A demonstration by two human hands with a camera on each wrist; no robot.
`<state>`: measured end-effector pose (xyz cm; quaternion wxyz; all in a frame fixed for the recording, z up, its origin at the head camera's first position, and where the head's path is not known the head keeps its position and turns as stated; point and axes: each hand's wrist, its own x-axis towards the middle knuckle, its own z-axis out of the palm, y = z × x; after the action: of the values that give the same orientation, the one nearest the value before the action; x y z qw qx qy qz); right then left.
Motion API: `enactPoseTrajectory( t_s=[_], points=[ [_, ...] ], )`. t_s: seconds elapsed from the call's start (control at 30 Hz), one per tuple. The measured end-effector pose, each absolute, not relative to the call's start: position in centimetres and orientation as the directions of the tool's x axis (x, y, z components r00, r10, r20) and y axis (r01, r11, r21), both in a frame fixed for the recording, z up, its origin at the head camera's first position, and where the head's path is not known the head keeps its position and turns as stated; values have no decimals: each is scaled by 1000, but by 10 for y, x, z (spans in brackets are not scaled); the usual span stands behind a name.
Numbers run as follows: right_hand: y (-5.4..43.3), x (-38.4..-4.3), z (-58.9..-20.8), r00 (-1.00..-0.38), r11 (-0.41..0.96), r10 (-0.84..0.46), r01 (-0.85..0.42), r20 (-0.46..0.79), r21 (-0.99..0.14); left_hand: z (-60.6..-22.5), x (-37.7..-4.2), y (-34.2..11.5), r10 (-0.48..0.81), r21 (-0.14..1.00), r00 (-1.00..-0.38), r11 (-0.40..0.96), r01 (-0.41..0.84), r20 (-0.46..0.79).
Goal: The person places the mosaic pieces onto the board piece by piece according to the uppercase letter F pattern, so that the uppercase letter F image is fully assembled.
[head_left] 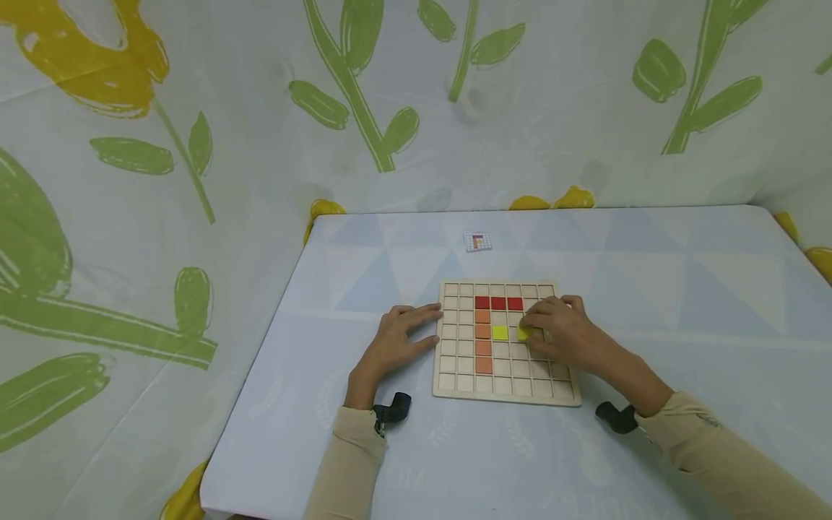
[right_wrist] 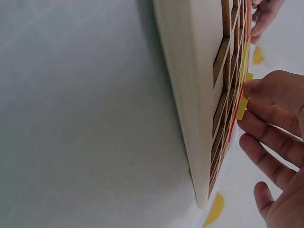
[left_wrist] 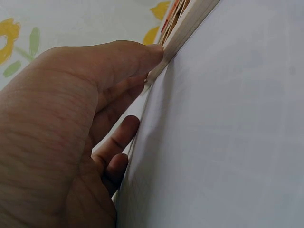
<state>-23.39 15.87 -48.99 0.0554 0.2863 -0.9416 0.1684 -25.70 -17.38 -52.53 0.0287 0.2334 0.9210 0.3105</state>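
A wooden grid board [head_left: 507, 399] lies on the table. Three red tiles [head_left: 497, 303] form a row in its upper part, and several orange tiles [head_left: 483, 347] run down in a column below the leftmost red one. One yellow tile [head_left: 499, 332] sits beside that column. My right hand [head_left: 564, 334] pinches another yellow tile [right_wrist: 242, 108] between thumb and fingers, close over the grid to the right of the first yellow one. At the board's left edge, my left hand [head_left: 398, 345] rests with relaxed, spread fingers, its thumb tip right at the rim.
A small card [head_left: 477, 242] with a printed coloured grid pattern lies behind the board. The table [head_left: 312, 361] has a pale triangle-patterned cover. Flower-printed fabric [head_left: 247, 108] hangs behind it and on the left. Each wrist carries a black camera mount [head_left: 393, 409].
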Motion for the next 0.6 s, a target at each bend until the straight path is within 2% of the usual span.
enactPoseTrajectory(
  t_s=[0.33,0.6],
  points=[
    [155,-235,-491,-806,758,-551,-592,216,-275,-525,-255,-171,454,592,-886,691,414,90],
    [156,-237,-491,-818,759,-545,-575,185,-305,-522,-256,-169,452,594,-888,692,411,88]
  ],
)
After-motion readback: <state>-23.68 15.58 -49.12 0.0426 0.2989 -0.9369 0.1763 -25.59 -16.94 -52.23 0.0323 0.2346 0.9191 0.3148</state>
